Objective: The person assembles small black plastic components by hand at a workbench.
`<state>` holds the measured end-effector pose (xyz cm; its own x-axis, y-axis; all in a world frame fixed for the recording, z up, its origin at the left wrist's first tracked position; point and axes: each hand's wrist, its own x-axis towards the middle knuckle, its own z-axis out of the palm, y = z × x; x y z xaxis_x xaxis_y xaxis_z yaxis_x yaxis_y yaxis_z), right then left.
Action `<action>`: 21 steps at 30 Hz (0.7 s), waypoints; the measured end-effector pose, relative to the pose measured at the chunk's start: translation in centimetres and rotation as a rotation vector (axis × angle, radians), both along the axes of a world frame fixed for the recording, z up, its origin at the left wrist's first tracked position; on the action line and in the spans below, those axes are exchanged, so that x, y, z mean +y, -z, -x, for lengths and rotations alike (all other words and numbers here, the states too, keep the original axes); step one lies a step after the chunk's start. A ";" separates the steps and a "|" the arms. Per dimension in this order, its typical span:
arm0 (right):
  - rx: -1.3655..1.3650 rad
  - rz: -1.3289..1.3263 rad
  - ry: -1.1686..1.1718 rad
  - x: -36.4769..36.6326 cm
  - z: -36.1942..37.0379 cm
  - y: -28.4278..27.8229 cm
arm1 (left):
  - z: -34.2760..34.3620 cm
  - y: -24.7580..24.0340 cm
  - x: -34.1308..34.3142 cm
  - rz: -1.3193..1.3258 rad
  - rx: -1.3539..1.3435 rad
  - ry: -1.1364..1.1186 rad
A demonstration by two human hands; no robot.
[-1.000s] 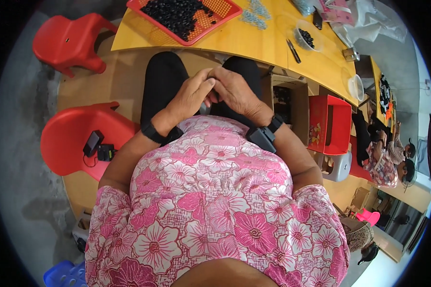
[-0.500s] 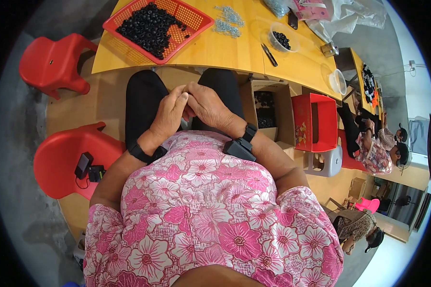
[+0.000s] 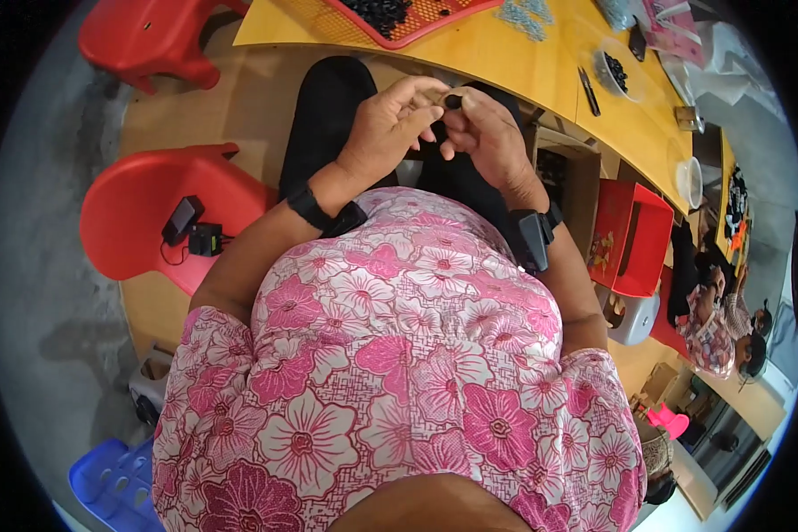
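Observation:
Over my lap, just short of the yellow table's near edge, my two hands meet at their fingertips. Thumb and fingers of my right hand (image 3: 495, 140) pinch a small, round black part (image 3: 453, 102). Close against it, my left hand (image 3: 386, 124) has its thumb and forefinger drawn together; whatever lies between them is too small to make out. A red perforated basket (image 3: 457, 16) on the table holds many similar black parts (image 3: 377, 13). Beside the basket lies a heap of small silvery metal pieces (image 3: 528, 16).
The yellow table (image 3: 541, 71) carries a black-handled knife (image 3: 589, 91) and a clear bowl of black parts (image 3: 614, 71). Under its right side stand a cardboard box (image 3: 581, 182) and a red box (image 3: 629, 235). Red chairs (image 3: 142, 213) are at left. Other people (image 3: 709, 328) sit far right.
My hands were clasped together over my lap; now they are parted and raised toward the table, with a black part showing between the fingertips. The view has shifted, so the basket is partly cut off.

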<state>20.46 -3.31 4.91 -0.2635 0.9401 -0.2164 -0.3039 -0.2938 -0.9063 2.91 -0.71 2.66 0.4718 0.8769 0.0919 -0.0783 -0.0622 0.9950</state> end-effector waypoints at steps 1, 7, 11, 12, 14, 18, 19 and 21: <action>0.006 0.003 -0.011 0.1 0.2 0.3 | 0.2 0.0 0.0 0.003 0.006 -0.011; 0.223 0.071 -0.084 -0.3 1.1 0.6 | 0.7 0.2 -0.3 -0.129 0.033 -0.110; 0.306 0.130 -0.107 -0.4 0.8 1.0 | 0.7 -1.1 -0.5 -0.161 0.075 -0.143; 0.320 0.142 -0.118 -0.3 0.8 1.0 | 0.8 -1.2 -0.5 -0.175 0.088 -0.152; 0.316 0.147 -0.127 -0.3 0.8 0.9 | 0.8 -1.3 -0.5 -0.176 0.089 -0.150; 0.276 0.131 -0.172 0.1 0.5 0.9 | 0.8 -1.2 -0.4 -0.180 0.086 -0.162; 0.278 0.131 -0.172 0.1 0.5 0.8 | 0.8 -1.2 -0.4 -0.180 0.088 -0.162; 0.249 0.119 -0.160 0.1 0.5 0.7 | 0.8 -1.1 -0.3 -0.230 0.120 -0.178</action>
